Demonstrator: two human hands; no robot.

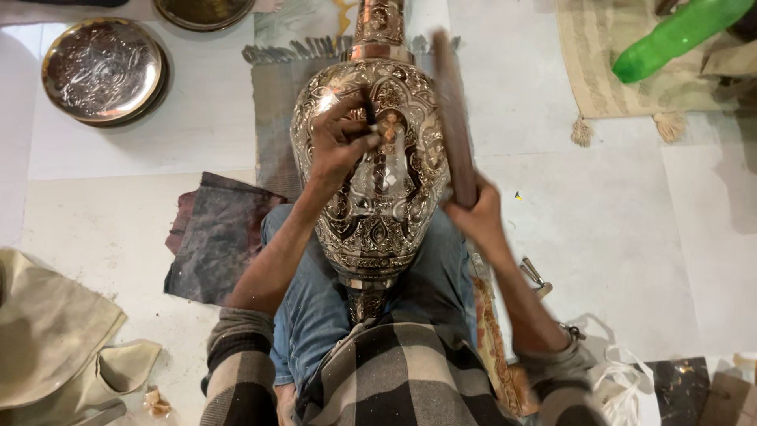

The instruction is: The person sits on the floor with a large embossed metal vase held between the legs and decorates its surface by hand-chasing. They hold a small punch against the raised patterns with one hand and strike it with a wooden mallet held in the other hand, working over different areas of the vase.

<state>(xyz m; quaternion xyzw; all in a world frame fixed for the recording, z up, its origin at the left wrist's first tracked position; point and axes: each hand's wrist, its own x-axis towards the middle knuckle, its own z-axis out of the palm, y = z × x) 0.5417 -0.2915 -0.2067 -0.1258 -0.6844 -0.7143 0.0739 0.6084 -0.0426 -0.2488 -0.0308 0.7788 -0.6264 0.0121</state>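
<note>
left hand: fingers pinch thin dark chisel against engraved silver-copper metal vase on lap
right hand: fingers wrapped around brown wooden stick

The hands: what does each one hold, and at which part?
Left hand pinches a thin dark engraving tool near its tip against the vase. Right hand grips the wooden stick at its lower end.

I see a metal-craft workshop run on the floor. An engraved vase lies across the lap, embossed trays are stacked nearby, and rags lie around.
</note>
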